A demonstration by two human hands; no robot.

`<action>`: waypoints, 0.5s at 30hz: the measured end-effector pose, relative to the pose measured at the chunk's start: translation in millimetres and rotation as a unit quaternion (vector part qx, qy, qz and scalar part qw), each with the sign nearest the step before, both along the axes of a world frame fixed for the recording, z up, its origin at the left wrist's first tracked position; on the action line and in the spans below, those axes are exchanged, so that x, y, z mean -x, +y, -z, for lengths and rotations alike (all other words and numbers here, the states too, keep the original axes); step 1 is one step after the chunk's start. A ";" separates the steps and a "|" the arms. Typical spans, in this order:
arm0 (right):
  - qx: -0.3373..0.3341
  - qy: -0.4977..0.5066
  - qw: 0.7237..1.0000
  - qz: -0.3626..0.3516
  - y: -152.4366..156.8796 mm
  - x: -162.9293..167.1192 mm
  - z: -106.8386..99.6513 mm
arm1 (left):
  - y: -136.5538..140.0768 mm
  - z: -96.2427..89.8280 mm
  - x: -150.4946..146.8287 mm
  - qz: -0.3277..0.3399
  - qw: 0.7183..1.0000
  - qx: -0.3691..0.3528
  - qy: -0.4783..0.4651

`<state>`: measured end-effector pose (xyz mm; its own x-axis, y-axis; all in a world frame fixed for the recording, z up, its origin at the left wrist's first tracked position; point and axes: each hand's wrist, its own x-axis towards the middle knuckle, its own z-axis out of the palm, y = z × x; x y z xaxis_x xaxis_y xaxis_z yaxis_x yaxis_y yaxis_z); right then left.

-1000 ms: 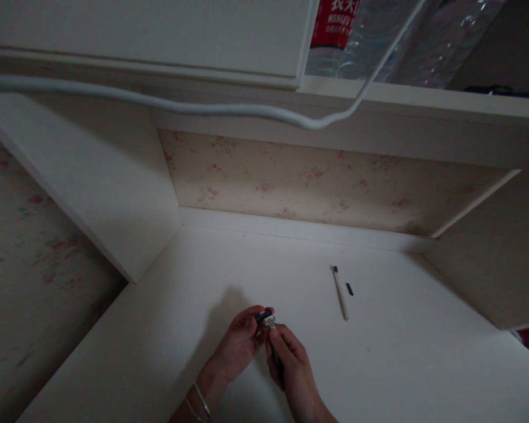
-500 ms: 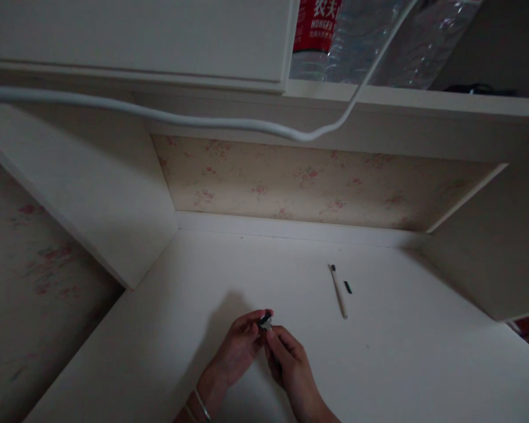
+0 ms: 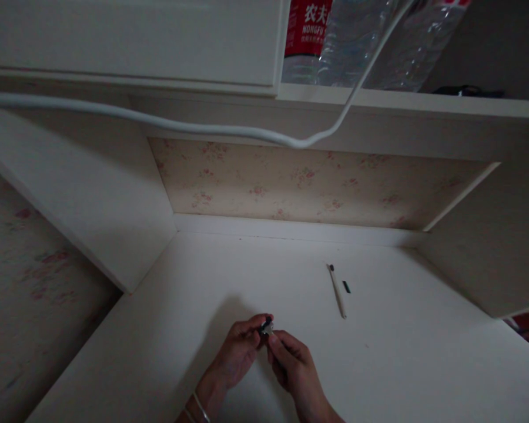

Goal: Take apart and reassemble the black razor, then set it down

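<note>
Close together over the white desk [image 3: 229, 264], my two hands meet at a small black and silver object [image 3: 265, 326], its kind too small and dim to make out. My left hand [image 3: 240, 349] pinches its dark part between thumb and fingers. From the other side, the thumb and curled fingers of my right hand [image 3: 293, 361] grip the silvery part. Beyond them to the right lies a pale toothbrush [image 3: 338, 294] with a dark head. Beside it is a short dark green strip [image 3: 346, 286].
A white cable [image 3: 203, 128] sags across the front of the upper cabinet [image 3: 127, 44]. Clear plastic bottles [image 3: 352, 44] stand on the open shelf at upper right. Side panels bound the desk at left [image 3: 92, 194] and right [image 3: 480, 247].
The view has shifted slightly. Both hands keep hold of the small black and silver object, which appears turned a little; the toothbrush and green strip stay put.
</note>
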<state>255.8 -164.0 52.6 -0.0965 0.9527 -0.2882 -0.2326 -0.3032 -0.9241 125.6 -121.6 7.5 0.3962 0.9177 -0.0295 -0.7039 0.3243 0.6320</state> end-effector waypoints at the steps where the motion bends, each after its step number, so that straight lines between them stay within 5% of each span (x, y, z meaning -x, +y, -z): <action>1: 0.003 0.002 1.000 0.003 -0.1 0.0 0.2 | -0.5 -0.2 0.1 -0.001 1.000 0.002 0.001; 15: 0.016 -0.005 1.000 -0.002 -1.5 -3.6 -8.0 | 0.7 4.2 1.3 -0.007 0.999 -0.012 0.040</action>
